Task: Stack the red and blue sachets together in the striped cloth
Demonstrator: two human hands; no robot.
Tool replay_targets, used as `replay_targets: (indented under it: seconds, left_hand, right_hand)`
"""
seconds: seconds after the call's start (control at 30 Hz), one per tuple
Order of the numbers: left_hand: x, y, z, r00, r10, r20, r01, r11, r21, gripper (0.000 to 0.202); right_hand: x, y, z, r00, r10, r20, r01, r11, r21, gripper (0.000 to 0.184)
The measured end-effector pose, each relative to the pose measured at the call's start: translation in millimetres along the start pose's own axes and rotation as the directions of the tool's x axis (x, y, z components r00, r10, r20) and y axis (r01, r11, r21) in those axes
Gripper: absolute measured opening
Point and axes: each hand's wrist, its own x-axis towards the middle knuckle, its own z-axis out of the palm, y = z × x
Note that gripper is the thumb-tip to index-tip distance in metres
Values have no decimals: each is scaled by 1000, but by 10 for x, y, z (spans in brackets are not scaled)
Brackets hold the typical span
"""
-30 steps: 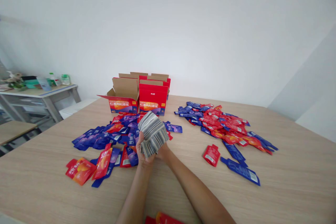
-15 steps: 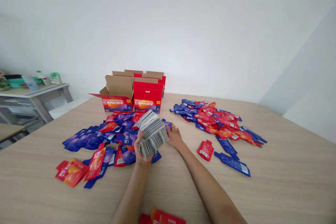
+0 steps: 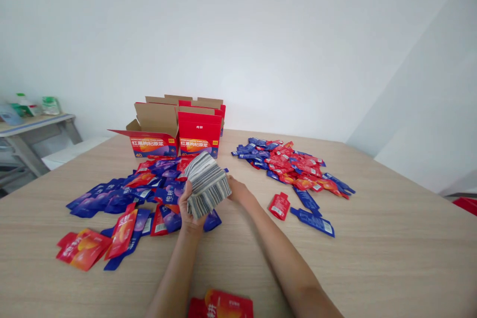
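Note:
My left hand (image 3: pixel 191 208) grips a folded striped cloth (image 3: pixel 207 184) in grey, white and beige, thumb on its left side, raised over the table. Close to the cloth's right edge is my right hand (image 3: pixel 237 190); its fingertips are mostly hidden behind the cloth, so I cannot tell whether they hold anything. The tip of a blue pouch (image 3: pixel 226 170) peeks out just above that hand. Under and left of the cloth spreads a heap of blue and red pouches (image 3: pixel 169 194). Two red pouches (image 3: pixel 86 249) (image 3: pixel 122 231) lie at its near left side.
Open red cartons (image 3: pixel 199 134) (image 3: pixel 154 144) stand at the back against the wall. A second pile of red and blue pouches (image 3: pixel 288 161) is on the right, with a red pouch (image 3: pixel 279 206) and blue ones (image 3: pixel 313 222) nearer. Another red pouch (image 3: pixel 223 304) lies at the front edge.
The view has turned slightly right. My right hand has drawn in closer to the cloth, and its fingers have slipped behind it. My left hand keeps its hold.

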Motion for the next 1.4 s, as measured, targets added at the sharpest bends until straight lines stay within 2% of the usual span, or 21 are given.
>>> replay_targets:
  seconds: [0.1, 0.17, 0.27, 0.33, 0.43, 0.5, 0.57, 0.67, 0.77, 0.9, 0.97, 1.07, 1.17, 1.23, 1.33, 1.4]
  left_hand:
    - [-28, -14, 64, 999, -11, -41, 11, 1000, 17, 45]
    - [-44, -23, 98, 998, 9, -63, -8, 1000, 25, 46]
    - [-53, -21, 126, 997, 58, -55, -57, 998, 28, 47]
    - [-48, -1, 123, 996, 75, -38, -74, 997, 27, 47]
    - [-36, 46, 95, 997, 75, -28, -74, 997, 28, 47]
    - [-35, 71, 86, 995, 91, -38, -90, 996, 25, 46]
    - [-44, 81, 100, 993, 110, -48, -109, 994, 27, 45]
    - [-71, 77, 161, 992, 111, -58, -109, 993, 34, 45]
    - [-97, 85, 221, 988, 122, -96, -119, 992, 37, 47]
    - [-116, 117, 230, 982, 157, -101, -152, 987, 49, 49]
    - [-122, 123, 213, 985, 162, -68, -157, 985, 71, 50]
    - [-129, 99, 194, 990, 143, -13, -141, 985, 102, 51]
    - [-134, 39, 200, 993, 114, -26, -110, 985, 133, 50]
    - [-140, -16, 214, 992, 112, -52, -104, 984, 148, 49]
    - [-155, -100, 235, 993, 99, -67, -88, 984, 157, 47]
    - [-167, -140, 245, 994, 76, -73, -63, 984, 166, 45]
  right_hand:
    - [-276, 314, -382, 991, 42, 127, -41, 999, -10, 52]
    - [-521, 431, -553, 974, 7, 226, -8, 1000, 4, 48]
    - [-899, 316, -600, 930, -107, 352, 93, 994, 56, 58]
    - [-1140, 43, -470, 876, -258, 408, 247, 966, 79, 70]
    - [-1478, -483, -92, 802, -430, 414, 472, 882, 0, 74]
    - [-1650, -767, 174, 806, -385, 451, 478, 871, -112, 71]
    - [-1726, -918, 350, 800, -321, 508, 462, 869, -179, 79]
    - [-1624, -862, 350, 843, -252, 475, 354, 925, -137, 81]
    - [-1354, -552, 123, 898, -229, 376, 263, 964, -41, 68]
    - [-982, -149, -108, 879, -347, 326, 309, 937, 165, 44]
    - [-845, -108, -72, 896, -361, 260, 298, 921, 251, 31]
    - [-717, -252, 125, 939, -314, 141, 250, 904, 347, 17]
    - [-647, -385, 253, 968, -232, 96, 179, 905, 385, 19]
    - [-618, -308, 195, 985, -148, 89, 108, 928, 356, 19]
    - [-600, 97, -61, 993, 59, 102, -80, 972, 222, 25]
    - [-602, 461, -244, 960, 252, 125, -263, 961, 86, 34]
